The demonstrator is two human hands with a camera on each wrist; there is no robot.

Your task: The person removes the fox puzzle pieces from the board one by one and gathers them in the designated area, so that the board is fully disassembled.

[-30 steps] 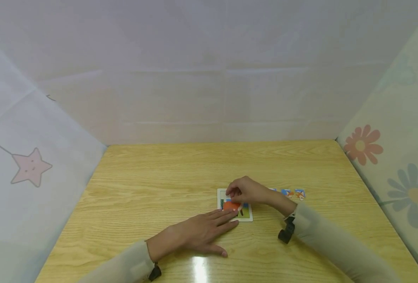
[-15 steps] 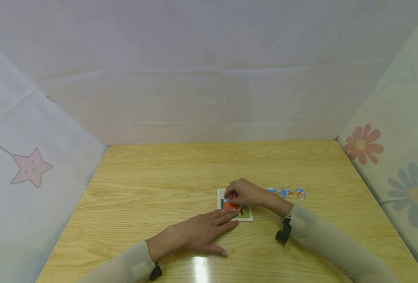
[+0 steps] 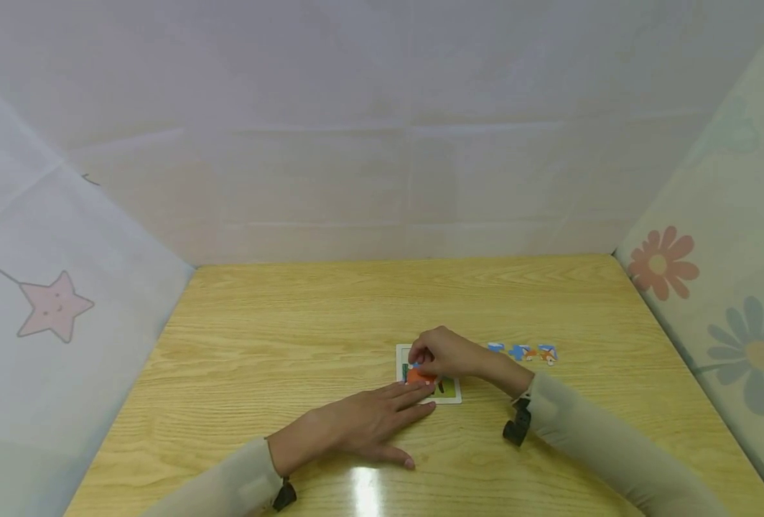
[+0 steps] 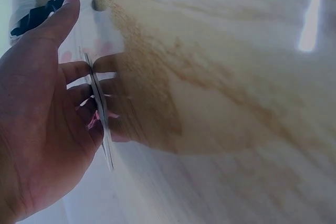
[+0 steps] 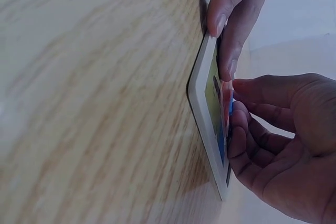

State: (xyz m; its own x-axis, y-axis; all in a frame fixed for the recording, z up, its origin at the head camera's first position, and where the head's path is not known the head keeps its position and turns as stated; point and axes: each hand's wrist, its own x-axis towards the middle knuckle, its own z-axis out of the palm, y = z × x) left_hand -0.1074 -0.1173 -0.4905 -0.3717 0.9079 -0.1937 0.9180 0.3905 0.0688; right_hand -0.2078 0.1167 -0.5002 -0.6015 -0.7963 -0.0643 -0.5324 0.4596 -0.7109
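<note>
A small jigsaw puzzle board [image 3: 400,356] with a white border lies on the table, its picture partly orange, blue and green. Flat across its near left part rests my left hand [image 3: 372,427], fingers spread and straight, thumb on the wood side. My right hand [image 3: 449,352] is over the upper part of the board, thumb and fingertips pinching a puzzle piece [image 3: 417,367] down at the picture. In the right wrist view the right thumb [image 5: 262,88] meets the board's surface beside the left fingertips [image 5: 229,61]. The fingers hide most of the pinched piece.
Several loose puzzle pieces lie in a row right of the board: a blue and white one [image 3: 495,347], one with blue and orange [image 3: 523,352], and one with a fox face [image 3: 547,354]. Pale cloth walls [image 3: 382,187] enclose the wooden table [image 3: 278,323] at back and sides.
My right hand has shifted slightly left and down over the board, uncovering more of the loose pieces beside it. In the last half second it barely moves. The left hand stays put.
</note>
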